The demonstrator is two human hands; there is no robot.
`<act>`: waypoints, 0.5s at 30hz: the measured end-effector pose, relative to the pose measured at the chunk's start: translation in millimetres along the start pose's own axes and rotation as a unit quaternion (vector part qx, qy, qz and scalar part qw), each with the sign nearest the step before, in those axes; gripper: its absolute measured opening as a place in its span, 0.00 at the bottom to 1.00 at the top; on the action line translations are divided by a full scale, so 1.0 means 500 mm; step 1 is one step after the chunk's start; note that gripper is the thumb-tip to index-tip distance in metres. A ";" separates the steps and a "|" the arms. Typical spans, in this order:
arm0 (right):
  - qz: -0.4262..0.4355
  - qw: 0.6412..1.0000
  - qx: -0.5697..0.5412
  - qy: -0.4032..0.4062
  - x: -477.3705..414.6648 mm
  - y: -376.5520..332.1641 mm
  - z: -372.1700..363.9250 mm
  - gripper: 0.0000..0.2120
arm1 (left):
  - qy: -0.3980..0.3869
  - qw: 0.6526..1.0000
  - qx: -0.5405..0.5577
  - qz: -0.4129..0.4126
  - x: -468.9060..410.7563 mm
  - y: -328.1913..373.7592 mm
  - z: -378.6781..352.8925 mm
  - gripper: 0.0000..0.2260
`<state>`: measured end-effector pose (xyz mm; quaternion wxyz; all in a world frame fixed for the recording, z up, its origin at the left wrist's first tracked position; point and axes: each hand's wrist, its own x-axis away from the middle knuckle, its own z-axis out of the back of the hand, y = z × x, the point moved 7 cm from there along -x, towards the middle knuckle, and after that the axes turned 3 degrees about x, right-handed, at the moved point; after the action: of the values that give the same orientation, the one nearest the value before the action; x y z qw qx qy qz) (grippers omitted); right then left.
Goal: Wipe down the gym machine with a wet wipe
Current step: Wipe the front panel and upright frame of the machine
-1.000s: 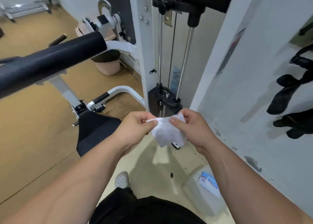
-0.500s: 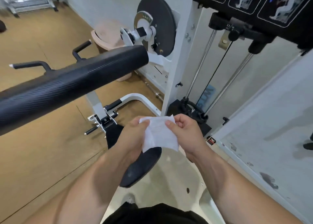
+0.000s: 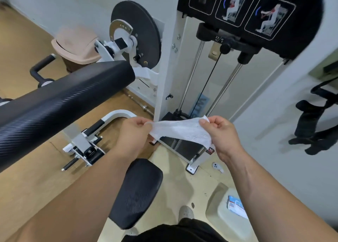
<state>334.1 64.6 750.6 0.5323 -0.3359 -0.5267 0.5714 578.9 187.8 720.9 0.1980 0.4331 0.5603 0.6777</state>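
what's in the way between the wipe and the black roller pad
Nothing visible. The left hand and right hand pinch the wet wipe stretched between them; only open air lies between it and the black roller pad to its upper left.

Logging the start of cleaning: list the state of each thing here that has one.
White wet wipe: spread open, stretched between both hands.
Left hand: pinches the wipe's left edge.
Right hand: pinches the wipe's right edge.
Black padded roller bar: untouched by either hand.
Black cushioned seat pad: unoccupied.
Pink swing-lid bin: lid shut.
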 end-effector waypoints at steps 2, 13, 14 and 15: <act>0.023 0.999 0.000 0.030 -0.026 -0.031 0.051 0.09 | -0.016 0.998 0.063 0.006 -0.028 0.028 -0.050 0.06; 0.243 0.960 0.032 0.136 -0.202 -0.327 0.356 0.07 | -0.090 0.970 0.197 -0.106 -0.131 0.348 -0.472 0.12; 0.281 0.947 0.051 0.148 -0.210 -0.365 0.382 0.08 | -0.090 0.969 0.173 -0.151 -0.129 0.394 -0.500 0.12; 0.318 0.932 0.075 0.160 -0.215 -0.403 0.405 0.09 | -0.083 0.965 0.151 -0.196 -0.125 0.438 -0.523 0.12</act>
<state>216.6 -112.7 969.3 0.4233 -0.5318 -0.2563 0.6873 449.0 -77.4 902.6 0.3052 0.3942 0.7116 0.4951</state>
